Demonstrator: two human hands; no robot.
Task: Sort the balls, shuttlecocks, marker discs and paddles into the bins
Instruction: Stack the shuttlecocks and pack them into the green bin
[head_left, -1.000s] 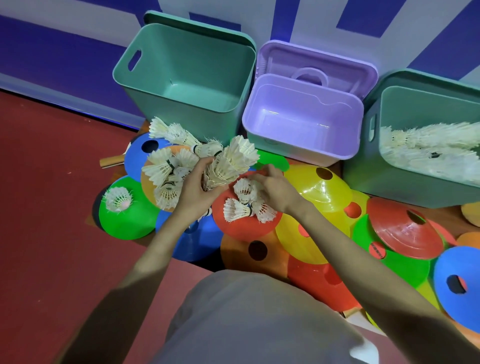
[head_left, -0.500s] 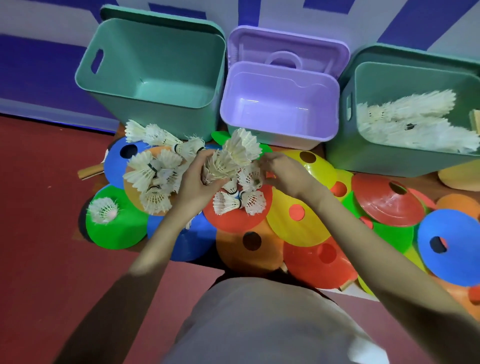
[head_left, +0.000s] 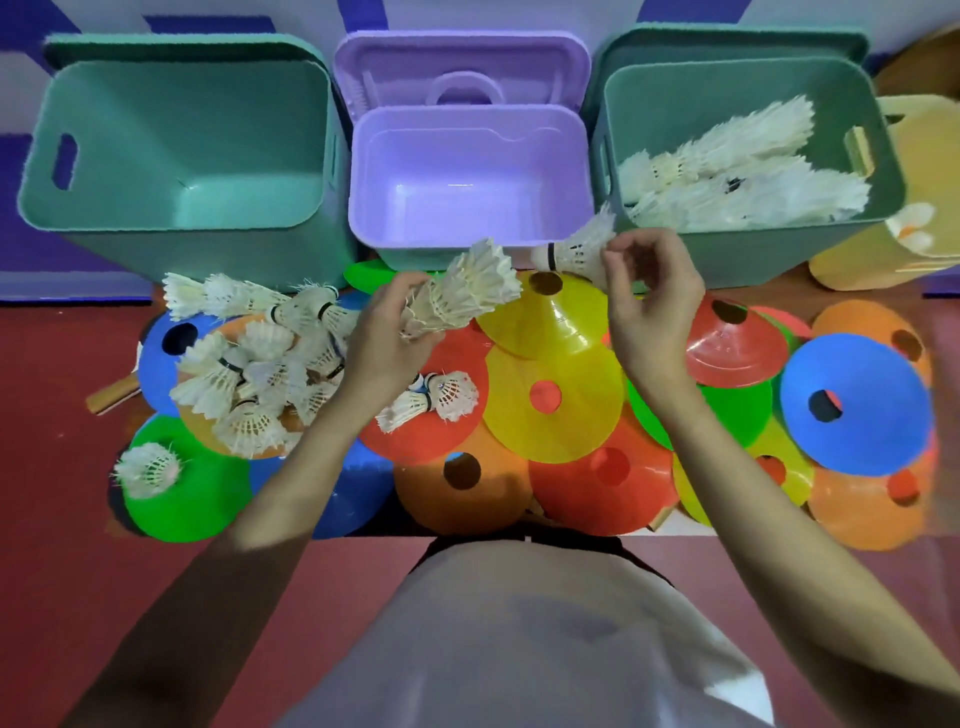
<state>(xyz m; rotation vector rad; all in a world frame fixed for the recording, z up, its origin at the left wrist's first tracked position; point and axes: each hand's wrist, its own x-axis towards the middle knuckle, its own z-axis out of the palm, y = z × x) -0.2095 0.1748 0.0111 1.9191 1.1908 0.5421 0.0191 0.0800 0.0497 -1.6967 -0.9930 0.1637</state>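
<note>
My left hand (head_left: 387, 332) grips a stack of nested white shuttlecocks (head_left: 465, 291) above the marker discs. My right hand (head_left: 649, 291) pinches a single shuttlecock (head_left: 576, 249) by its feathers, cork pointing left, just in front of the purple bin (head_left: 363, 171). A pile of loose shuttlecocks (head_left: 260, 369) lies at the left on an orange disc. Two more shuttlecocks (head_left: 431, 400) lie on a red disc (head_left: 415, 441). The right green bin (head_left: 613, 130) holds several shuttlecocks (head_left: 737, 171). Coloured marker discs (head_left: 550, 400) cover the floor.
The left green bin (head_left: 41, 171) and the purple bin show nothing inside. A yellow bin (head_left: 883, 260) stands at the far right. A wooden paddle handle (head_left: 111, 395) pokes out under the discs at the left. One shuttlecock (head_left: 148, 467) sits on a green disc.
My right hand lifted one shuttlecock off the red disc and moved it up and right toward the bins. My left hand rose slightly with its stack. The camera shifted.
</note>
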